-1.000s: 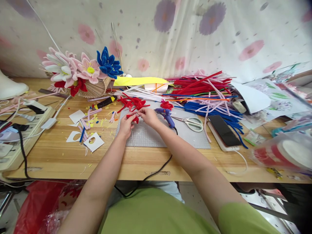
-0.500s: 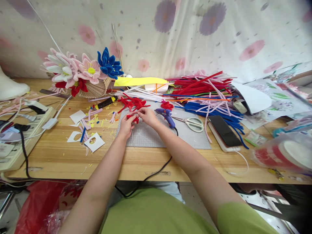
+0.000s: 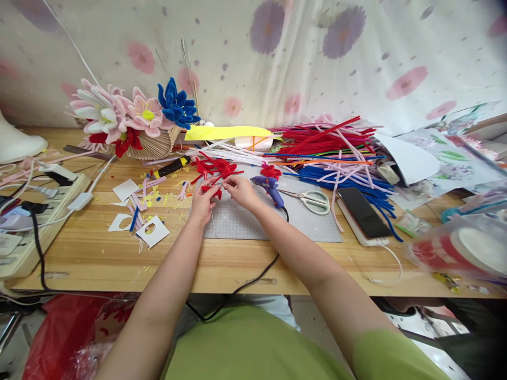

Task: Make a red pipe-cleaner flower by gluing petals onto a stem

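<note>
My left hand (image 3: 203,205) is closed in a pinch on a red piece of fuzzy pipe cleaner (image 3: 217,194), with a thin pale wire (image 3: 213,217) hanging below it. Beside it, my right hand (image 3: 241,192) has its fingertips pressed together; what they hold, if anything, is too small to make out. More red bent pipe-cleaner pieces (image 3: 224,168) lie just beyond both hands. A purple glue gun (image 3: 270,188) rests to the right of my right hand. Under the hands is a grey cutting mat (image 3: 253,224).
Scissors (image 3: 315,201) and a phone (image 3: 363,211) lie to the right. Behind are bundles of red pipe cleaners (image 3: 328,138) and blue ones (image 3: 336,178). Fuzzy flowers (image 3: 147,115), paper scraps (image 3: 153,231) and a power strip (image 3: 65,221) are on the left. A black cord (image 3: 253,282) crosses the table's front edge.
My left hand has shifted slightly left with the red piece. A small gap now shows between it and my right fingertips.
</note>
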Motion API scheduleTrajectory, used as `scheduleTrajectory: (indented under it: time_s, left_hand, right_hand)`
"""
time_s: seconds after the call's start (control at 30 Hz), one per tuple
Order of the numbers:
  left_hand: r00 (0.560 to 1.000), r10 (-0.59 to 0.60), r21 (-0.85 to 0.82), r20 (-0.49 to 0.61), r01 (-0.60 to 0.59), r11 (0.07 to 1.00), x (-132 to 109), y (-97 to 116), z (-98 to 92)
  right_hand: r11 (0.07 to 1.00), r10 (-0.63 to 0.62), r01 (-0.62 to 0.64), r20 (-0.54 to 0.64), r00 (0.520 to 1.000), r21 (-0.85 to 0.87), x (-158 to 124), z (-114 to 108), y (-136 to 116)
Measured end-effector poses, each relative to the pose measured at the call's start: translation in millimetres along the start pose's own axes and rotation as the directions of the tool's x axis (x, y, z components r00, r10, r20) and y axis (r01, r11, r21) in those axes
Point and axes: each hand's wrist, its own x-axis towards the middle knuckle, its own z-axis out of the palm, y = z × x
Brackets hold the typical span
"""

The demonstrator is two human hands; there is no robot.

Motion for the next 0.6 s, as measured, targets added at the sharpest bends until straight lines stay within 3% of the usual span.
scheduleTrajectory:
  time_s: [0.13, 0.3, 0.5, 0.6]
  left_hand:
    - [1.0, 0.014, 0.023, 0.002, -0.014, 1.0, -1.1, -0.9, 1.2]
    - [0.999, 0.039, 0.049, 0.01, -0.039, 0.998, -0.3, -3.4, 0.2]
    - [1.0, 0.021, 0.028, 0.001, -0.021, 0.999, 0.3, 0.1, -1.0]
    - [1.0, -0.002, -0.032, -0.011, 0.002, 0.999, 2.4, 1.9, -3.4]
  right_hand:
    - [0.992, -0.121, 0.122, 0.023, 0.992, -0.029, 0.7, -4.1, -6.7]
    - [0.983, -0.147, 0.158, 0.115, 0.982, -0.096, 2.2, -9.2, -11.7]
    - [0.972, -0.042, 0.044, 0.01, 0.999, -0.229, 0.1, -9.9, -14.4]
    - [0.967, -0.014, 0.025, 0.045, 0.999, -0.255, -7.4, -12.3, -6.5]
